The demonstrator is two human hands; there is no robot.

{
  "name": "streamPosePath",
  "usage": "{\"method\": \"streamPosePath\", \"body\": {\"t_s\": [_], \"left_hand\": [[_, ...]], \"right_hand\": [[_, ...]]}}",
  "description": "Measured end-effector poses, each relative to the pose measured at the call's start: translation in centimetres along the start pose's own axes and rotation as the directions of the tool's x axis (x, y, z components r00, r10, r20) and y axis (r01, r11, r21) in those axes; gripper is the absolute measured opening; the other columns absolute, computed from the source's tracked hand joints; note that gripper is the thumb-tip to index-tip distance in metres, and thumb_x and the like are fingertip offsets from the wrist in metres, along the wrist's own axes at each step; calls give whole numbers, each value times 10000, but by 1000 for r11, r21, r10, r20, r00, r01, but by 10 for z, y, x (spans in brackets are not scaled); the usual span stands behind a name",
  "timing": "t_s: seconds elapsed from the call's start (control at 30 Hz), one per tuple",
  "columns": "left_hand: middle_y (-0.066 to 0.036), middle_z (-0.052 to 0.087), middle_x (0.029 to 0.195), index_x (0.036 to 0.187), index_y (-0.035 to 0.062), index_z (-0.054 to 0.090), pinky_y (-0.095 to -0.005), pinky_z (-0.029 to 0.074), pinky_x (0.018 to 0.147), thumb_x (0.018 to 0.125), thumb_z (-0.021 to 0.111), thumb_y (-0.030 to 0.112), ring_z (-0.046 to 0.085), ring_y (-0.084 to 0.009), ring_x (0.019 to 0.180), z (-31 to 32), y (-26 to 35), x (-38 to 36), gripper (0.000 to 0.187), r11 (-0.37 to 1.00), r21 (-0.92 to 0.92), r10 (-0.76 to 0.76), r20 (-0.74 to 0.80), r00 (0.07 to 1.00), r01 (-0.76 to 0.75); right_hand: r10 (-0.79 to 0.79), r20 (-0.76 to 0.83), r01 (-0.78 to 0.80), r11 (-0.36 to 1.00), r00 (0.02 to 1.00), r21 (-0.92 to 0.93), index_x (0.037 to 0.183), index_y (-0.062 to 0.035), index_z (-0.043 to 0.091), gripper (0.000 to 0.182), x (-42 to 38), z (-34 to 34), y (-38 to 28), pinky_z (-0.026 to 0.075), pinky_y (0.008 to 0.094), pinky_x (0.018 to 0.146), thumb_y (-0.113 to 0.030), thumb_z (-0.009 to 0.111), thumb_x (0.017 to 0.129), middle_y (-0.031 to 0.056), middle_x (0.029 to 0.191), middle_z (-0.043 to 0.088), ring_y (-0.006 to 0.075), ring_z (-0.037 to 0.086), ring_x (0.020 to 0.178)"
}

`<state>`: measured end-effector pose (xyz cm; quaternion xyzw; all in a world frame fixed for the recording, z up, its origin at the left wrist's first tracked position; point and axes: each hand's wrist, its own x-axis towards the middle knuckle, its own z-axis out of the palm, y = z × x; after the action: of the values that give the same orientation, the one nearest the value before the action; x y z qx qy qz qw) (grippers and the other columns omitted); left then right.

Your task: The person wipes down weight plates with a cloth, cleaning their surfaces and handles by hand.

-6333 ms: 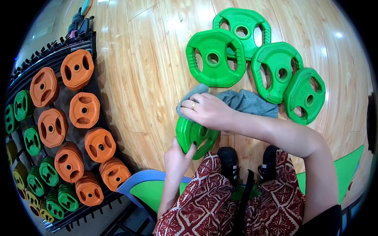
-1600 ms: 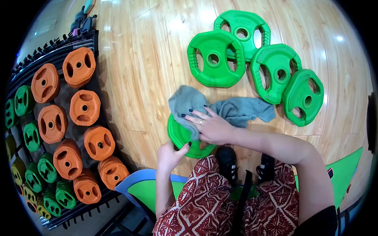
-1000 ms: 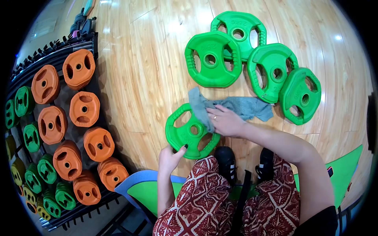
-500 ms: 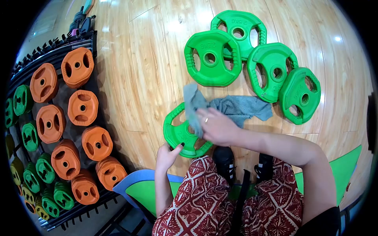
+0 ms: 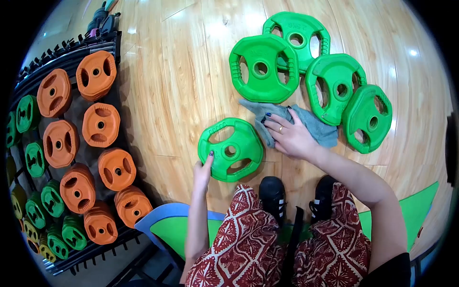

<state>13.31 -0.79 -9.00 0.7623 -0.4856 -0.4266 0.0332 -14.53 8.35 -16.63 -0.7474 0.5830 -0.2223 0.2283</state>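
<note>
A green weight plate (image 5: 251, 139) is tilted up near my feet, its lower left rim in my left hand (image 5: 203, 172). The thumb lies on the plate's face; the other fingers are hidden behind it. To the right, my right hand (image 5: 294, 137) rests flat on a crumpled grey cloth (image 5: 327, 132) on the floor, fingers spread. Just beyond the cloth lies another green weight plate (image 5: 242, 91), overlapping a green plate (image 5: 313, 27) behind it. Two more green plates, a middle one (image 5: 330, 109) and a rightmost one (image 5: 364, 106), overlap right of the cloth.
A black rack (image 5: 118, 48) on the left holds orange plates (image 5: 101, 136), more green plates and yellow ones. Below me are my black shoes (image 5: 271, 191) and a green mat with a blue edge (image 5: 165, 213). The floor (image 5: 177, 86) is wooden.
My right hand has moved right, from over the held plate with bunched cloth down onto the cloth on the floor, its fingers spreading. The held plate has turned and now shows its whole face.
</note>
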Motion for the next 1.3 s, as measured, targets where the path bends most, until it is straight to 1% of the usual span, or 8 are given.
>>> {"method": "streamPosePath", "body": {"t_s": [0.13,0.23,0.33,0.53,0.93,1.07,1.13,1.3], "left_hand": [[-90,612,759,867,-71,605,-265,439,630,826,567,442,553,-128,684,-10,-14,56,517,986,160,41,20,999,-44],[-189,633,761,906,-26,610,-337,463,669,827,532,475,625,-238,742,-11,-9,79,513,924,288,241,69,968,-250],[-236,615,769,908,-36,602,-377,464,694,836,466,527,614,-333,767,-16,-2,89,583,796,529,266,132,955,-295],[-268,595,779,827,-44,601,-444,451,727,837,360,603,580,-405,798,-19,6,90,691,668,665,220,253,942,-334],[-252,588,746,748,-37,600,-472,446,681,884,357,477,573,-401,730,-28,17,97,585,431,763,306,379,873,-482],[-222,585,706,714,-15,587,-473,437,641,880,403,383,564,-391,681,-26,100,70,469,651,563,376,344,860,-510],[-214,567,665,688,-6,564,-470,430,620,854,450,335,554,-378,641,-8,137,62,396,484,572,560,378,737,-662],[-179,569,701,752,25,561,-458,438,631,793,551,293,557,-341,695,63,174,41,272,275,460,684,524,508,-844]], "right_hand": [[29,-4,-29,999,1000,-38,1028,-70,570,385,-20,-11,-4,221,553,996,-239,636,688,29,1144,513,184,384,1194],[109,-60,-104,992,992,77,886,-50,585,288,-43,-19,-7,243,547,972,-222,636,662,48,981,567,204,454,1104],[169,-35,-158,966,985,203,815,-39,588,221,-64,-33,-9,255,538,959,-196,618,662,65,911,579,218,494,1044],[275,-113,-225,918,955,327,802,2,579,196,-74,-40,-17,343,429,894,-140,586,667,100,858,590,245,531,987],[393,-54,-315,803,918,506,848,20,577,192,-70,-37,-11,375,384,855,-120,550,721,159,922,587,314,534,934],[391,-30,-309,769,920,559,729,11,528,135,-70,-38,-11,391,383,783,-122,548,722,148,803,573,313,531,843],[394,-19,-320,772,919,549,693,1,504,152,-70,-39,-11,391,381,762,-140,551,725,134,750,556,303,527,817],[276,50,-277,903,960,327,757,-9,555,189,-78,-33,-4,397,375,785,-196,563,734,118,822,579,282,529,877]]}}
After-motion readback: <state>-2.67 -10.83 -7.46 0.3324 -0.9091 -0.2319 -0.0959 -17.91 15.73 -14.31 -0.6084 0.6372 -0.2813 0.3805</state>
